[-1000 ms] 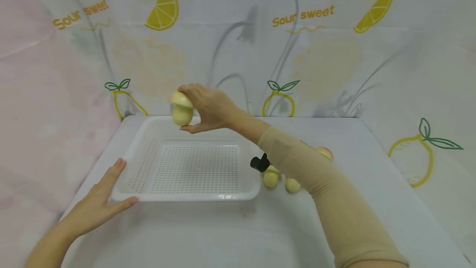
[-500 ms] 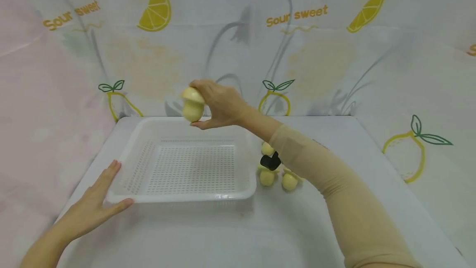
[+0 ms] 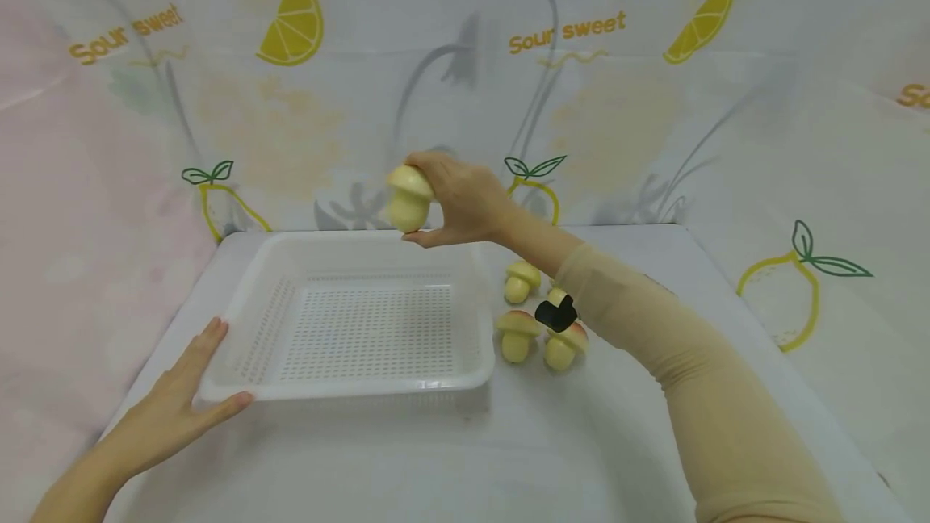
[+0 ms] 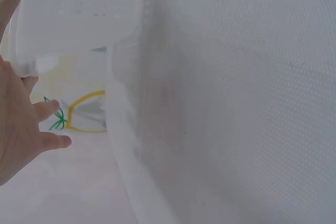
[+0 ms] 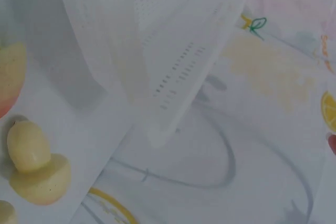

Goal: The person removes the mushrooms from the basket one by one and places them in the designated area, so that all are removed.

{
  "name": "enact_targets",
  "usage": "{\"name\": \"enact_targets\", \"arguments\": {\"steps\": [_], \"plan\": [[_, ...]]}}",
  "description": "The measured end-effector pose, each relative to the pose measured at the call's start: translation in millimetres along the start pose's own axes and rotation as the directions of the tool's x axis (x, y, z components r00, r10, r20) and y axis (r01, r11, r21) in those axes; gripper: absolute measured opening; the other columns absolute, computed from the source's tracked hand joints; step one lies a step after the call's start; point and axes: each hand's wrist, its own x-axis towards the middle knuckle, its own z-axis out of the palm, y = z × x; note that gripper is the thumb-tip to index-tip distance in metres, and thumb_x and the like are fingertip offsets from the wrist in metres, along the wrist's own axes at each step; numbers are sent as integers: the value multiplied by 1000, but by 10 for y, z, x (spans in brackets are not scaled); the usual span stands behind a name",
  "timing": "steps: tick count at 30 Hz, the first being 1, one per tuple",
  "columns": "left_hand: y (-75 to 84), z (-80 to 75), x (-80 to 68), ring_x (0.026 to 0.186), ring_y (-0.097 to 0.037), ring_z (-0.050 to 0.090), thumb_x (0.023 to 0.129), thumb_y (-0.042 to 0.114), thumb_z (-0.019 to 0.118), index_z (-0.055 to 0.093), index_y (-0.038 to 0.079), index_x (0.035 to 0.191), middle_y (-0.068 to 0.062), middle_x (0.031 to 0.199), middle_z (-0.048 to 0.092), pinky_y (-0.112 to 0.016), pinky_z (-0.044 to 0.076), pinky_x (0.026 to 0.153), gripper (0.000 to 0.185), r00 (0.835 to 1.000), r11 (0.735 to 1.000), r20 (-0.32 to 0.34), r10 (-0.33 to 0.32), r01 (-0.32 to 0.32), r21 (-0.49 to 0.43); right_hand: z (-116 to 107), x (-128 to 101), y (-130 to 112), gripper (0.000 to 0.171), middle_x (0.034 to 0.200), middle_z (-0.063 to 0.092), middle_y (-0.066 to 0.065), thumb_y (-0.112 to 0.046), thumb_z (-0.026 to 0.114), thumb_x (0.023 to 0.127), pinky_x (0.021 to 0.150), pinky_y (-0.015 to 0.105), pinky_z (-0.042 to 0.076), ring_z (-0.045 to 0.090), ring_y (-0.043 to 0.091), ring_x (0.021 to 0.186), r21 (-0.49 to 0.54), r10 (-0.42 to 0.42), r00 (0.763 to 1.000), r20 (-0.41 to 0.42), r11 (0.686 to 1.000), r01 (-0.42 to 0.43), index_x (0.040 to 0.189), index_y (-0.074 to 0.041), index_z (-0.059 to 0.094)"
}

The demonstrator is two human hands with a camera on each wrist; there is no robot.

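Right hand point(image 3: 465, 204) grips one mushroom point(image 3: 408, 198), flat left hand point(image 3: 178, 403) touches one basket point(image 3: 250, 289); seemingly three mushrooms point(image 3: 517, 335) beside.

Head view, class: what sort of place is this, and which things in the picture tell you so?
Probably a staged tabletop set-up, not a real kitchen. A lemon-print "Sour sweet" cloth hangs as backdrop round a white-covered table, and the items are a white perforated basket and toy mushrooms; the right hand holds another.
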Motion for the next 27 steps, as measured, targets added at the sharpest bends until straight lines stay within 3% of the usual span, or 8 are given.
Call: {"name": "enact_targets", "arguments": {"steps": [7,11,15,27], "plan": [[-3,10,-1,140,-51,8,90,35,66,-3,23,156,-6,161,-5,-80,7,92,96,1000,1000,1,-12,12,14,-117,-206,104,87,115,60,11,-56,78,64,66,35,56,63,22,93,-12,17,999,-37,1000,-18,124,0,48],[-12,20,-5,141,-49,7,90,34,67,-3,21,156,-5,161,-5,-78,5,96,96,1000,1000,-12,5,-5,16,-206,-351,157,88,113,60,12,-54,79,63,60,35,56,63,23,87,-32,51,998,-36,998,-52,124,1,47],[-23,31,-1,142,-47,6,90,32,67,-2,19,156,-5,161,-5,-74,-1,101,96,999,999,-26,30,-29,14,-301,-516,215,89,115,59,13,-52,79,64,60,37,55,62,24,85,-36,106,994,-11,994,-106,125,1,45],[-47,50,9,141,-48,6,90,33,67,-1,20,156,-5,161,-5,-78,4,97,96,1000,1000,-25,16,-15,27,-545,-1031,326,91,109,60,15,-51,81,61,62,41,56,63,27,82,-61,205,979,-11,977,-205,125,2,45]]}}
